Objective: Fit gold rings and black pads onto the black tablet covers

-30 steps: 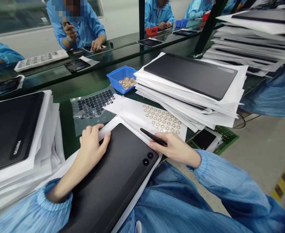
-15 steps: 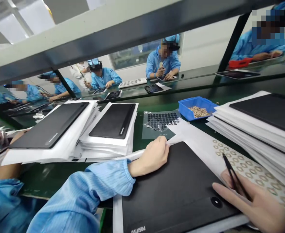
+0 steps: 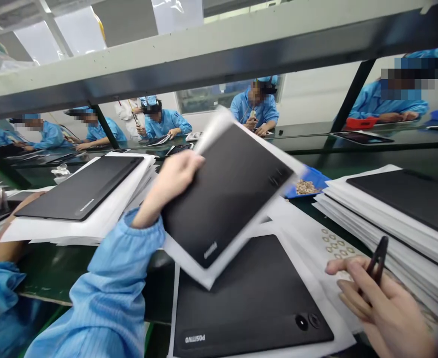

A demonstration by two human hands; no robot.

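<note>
My left hand (image 3: pixel 177 174) is closed on the left edge of a black tablet cover (image 3: pixel 222 189) with a white sheet (image 3: pixel 219 124) behind it. This cover is held up, tilted and slightly blurred. Below it, a second black tablet cover (image 3: pixel 241 293), marked POSITIVO and with two round camera rings, lies on white paper in front of me. Black tweezers (image 3: pixel 379 258) stick up from my right hand (image 3: pixel 383 298), whose fingers are curled round them. The hand is above a white sheet bearing gold rings (image 3: pixel 336 246), right of the lower cover.
A blue bin (image 3: pixel 312 179) of small brass-coloured parts stands behind the raised cover. To the right is a paper-interleaved stack of covers (image 3: pixel 409 199); another stack (image 3: pixel 88 189) is at left. A neighbour's arm (image 3: pixel 2 248) reaches in at far left. A shelf beam (image 3: pixel 204 64) crosses overhead.
My left hand has risen and moved left, lifting a cover and sheet off the work surface area. The tweezers in my right hand now point upward. Earlier, my view swung left.
</note>
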